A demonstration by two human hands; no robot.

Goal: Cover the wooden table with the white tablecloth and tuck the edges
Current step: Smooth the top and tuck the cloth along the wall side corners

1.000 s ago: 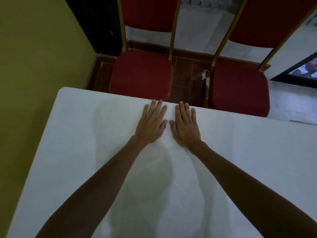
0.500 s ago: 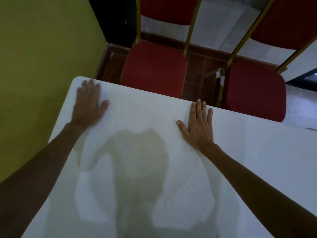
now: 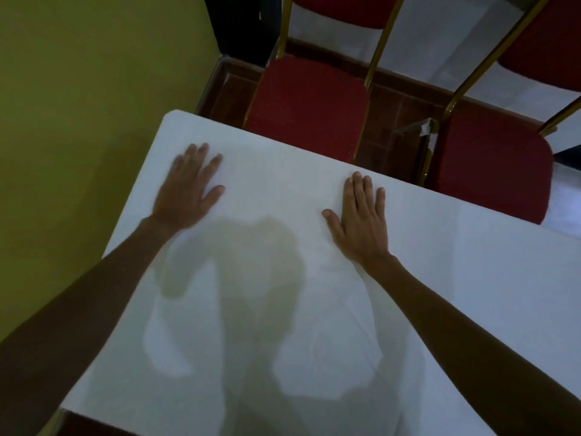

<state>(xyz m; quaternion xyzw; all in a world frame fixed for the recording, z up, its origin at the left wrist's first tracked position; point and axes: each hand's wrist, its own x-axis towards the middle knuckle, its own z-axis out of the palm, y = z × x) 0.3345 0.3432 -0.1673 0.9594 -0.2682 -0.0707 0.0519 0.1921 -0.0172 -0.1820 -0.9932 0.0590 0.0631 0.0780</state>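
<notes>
The white tablecloth (image 3: 276,171) lies spread over the table and hides the wooden top. My left hand (image 3: 188,191) rests flat, palm down with fingers apart, near the far left corner of the cloth; it looks blurred. My right hand (image 3: 358,221) lies flat, palm down, close to the far edge near the middle. Neither hand holds anything. Faint creases run in the cloth below my right wrist. A dark reddish strip (image 3: 91,424) shows under the cloth's near left edge.
A yellow-green wall (image 3: 78,105) runs close along the table's left side. Two red padded chairs with gold frames, one (image 3: 308,105) at the left and one (image 3: 490,171) at the right, stand right behind the far edge on dark brown floor tiles (image 3: 399,121).
My left hand slid from beside the right hand out to the far left corner, then drew back a little. The right hand stayed near the far edge. The view shifted left.
</notes>
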